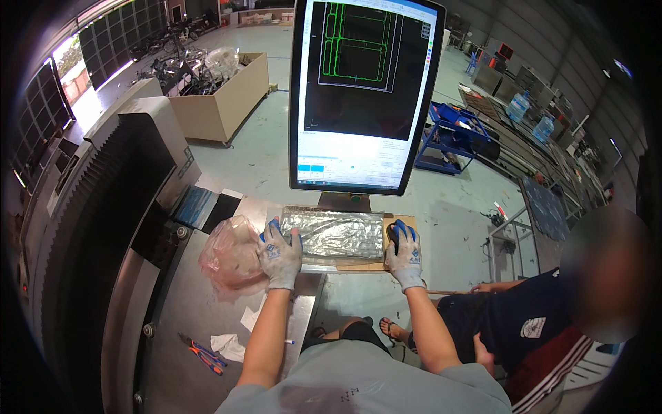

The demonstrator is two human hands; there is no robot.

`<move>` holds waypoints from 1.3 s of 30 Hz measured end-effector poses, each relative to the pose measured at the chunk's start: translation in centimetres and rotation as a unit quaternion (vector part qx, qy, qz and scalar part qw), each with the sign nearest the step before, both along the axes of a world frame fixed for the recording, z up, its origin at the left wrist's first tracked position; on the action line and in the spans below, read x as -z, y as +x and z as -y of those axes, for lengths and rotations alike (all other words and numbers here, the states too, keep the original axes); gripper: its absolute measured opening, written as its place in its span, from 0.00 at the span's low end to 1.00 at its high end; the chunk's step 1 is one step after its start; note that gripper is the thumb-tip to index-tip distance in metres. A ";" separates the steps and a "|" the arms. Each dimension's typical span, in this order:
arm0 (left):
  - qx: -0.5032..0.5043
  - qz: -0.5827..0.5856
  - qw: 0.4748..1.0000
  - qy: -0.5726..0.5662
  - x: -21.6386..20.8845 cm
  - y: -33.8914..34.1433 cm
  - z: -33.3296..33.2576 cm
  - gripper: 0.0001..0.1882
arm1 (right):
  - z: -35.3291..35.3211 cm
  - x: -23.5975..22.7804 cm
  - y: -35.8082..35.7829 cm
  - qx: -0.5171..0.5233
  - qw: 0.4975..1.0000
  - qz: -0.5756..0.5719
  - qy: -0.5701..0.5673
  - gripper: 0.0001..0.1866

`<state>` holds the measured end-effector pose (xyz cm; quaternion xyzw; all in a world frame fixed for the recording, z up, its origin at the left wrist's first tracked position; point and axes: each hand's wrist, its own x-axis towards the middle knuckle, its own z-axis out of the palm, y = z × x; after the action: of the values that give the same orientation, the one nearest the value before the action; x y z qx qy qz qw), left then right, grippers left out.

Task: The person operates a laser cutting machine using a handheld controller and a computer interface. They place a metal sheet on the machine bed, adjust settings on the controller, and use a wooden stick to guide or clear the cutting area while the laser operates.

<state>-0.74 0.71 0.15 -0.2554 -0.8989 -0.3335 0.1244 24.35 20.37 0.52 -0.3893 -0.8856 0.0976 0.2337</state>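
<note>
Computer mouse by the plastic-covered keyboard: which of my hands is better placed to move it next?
Probably the right hand: it grasps the computer mouse, while the left hand sits at the left end of the plastic-covered keyboard.

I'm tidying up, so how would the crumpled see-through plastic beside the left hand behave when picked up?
The crumpled plastic would likely be floppy, given its loose, irregular folds. It is probably light for its bulk, since the film looks thin and see-through.

Your black mouse [392, 234] sits under your right hand [405, 252], just beside your flat keyboard [338, 233] in wrinkled clear plastic.
</note>
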 end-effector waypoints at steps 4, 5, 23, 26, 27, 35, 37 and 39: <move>0.006 -0.018 1.000 0.007 0.3 -0.1 0.0 0.35 | 0.0 0.1 0.0 -0.008 1.000 -0.015 0.010 0.28; 0.005 -0.008 1.000 0.004 0.3 -0.1 0.0 0.35 | 0.1 0.0 0.0 -0.012 1.000 -0.022 0.010 0.28; -0.005 0.004 1.000 -0.023 -0.3 0.2 0.1 0.33 | 0.2 -0.3 0.0 -0.010 0.999 -0.037 -0.001 0.28; 0.004 0.013 1.000 -0.001 -0.3 0.2 0.1 0.34 | 0.2 -0.3 0.0 -0.007 0.999 -0.035 -0.002 0.28; 0.006 0.016 1.000 0.013 -0.3 0.2 0.2 0.34 | 0.2 -0.4 -0.1 -0.006 0.999 -0.035 -0.001 0.28; 0.001 -0.003 1.000 -0.002 -0.2 0.2 0.1 0.35 | 0.5 -0.6 -0.1 0.002 0.999 -0.041 -0.005 0.28; 0.004 -0.001 1.000 0.002 -0.3 0.2 0.1 0.35 | 0.6 -0.7 -0.2 0.001 0.999 -0.046 -0.004 0.27; 0.005 0.002 1.000 0.006 -0.4 0.1 0.2 0.35 | 0.6 -0.8 -0.2 0.004 0.999 -0.049 -0.012 0.27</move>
<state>-0.59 0.56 0.52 -0.2586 -0.8958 -0.3402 0.1221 24.16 19.75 1.28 -0.3901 -0.8704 0.1260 0.2725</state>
